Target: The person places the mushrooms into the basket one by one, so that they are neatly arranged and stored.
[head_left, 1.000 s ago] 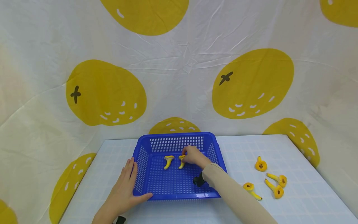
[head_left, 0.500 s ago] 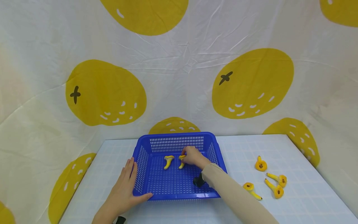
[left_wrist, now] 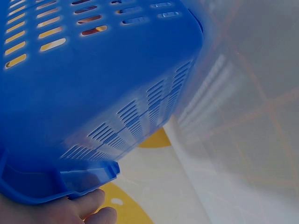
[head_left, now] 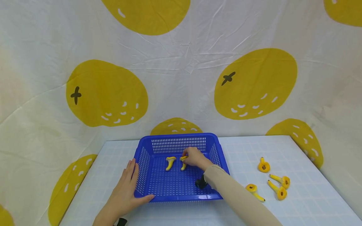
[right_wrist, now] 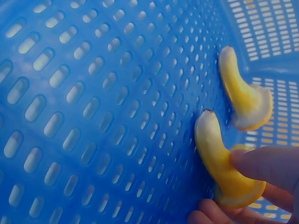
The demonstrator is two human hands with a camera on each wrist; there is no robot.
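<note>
A blue plastic basket (head_left: 178,198) with slotted walls stands on the table. Inside it my right hand (head_left: 195,157) pinches a yellow mushroom (head_left: 183,165) between thumb and fingers; in the right wrist view this mushroom (right_wrist: 212,149) lies against the basket floor, stem pointing away from the hand. Beside it, to the left, rests a second yellow mushroom (head_left: 170,163), apart from the hand. My left hand (head_left: 124,188) lies along the basket's left rim with fingers extended, its thumb on the front rim. In the left wrist view, fingertips (left_wrist: 91,203) show below the rim.
On the table right of the basket lie several more mushrooms: one at the back (head_left: 264,166), a pair side by side (head_left: 278,190), and one near the right sleeve (head_left: 254,192). Behind the table hangs a white curtain (head_left: 181,88) with yellow fruit prints.
Hardly anything differs: the right hand and the mushroom it pinches have shifted very slightly left. The left hand and basket stay in place.
</note>
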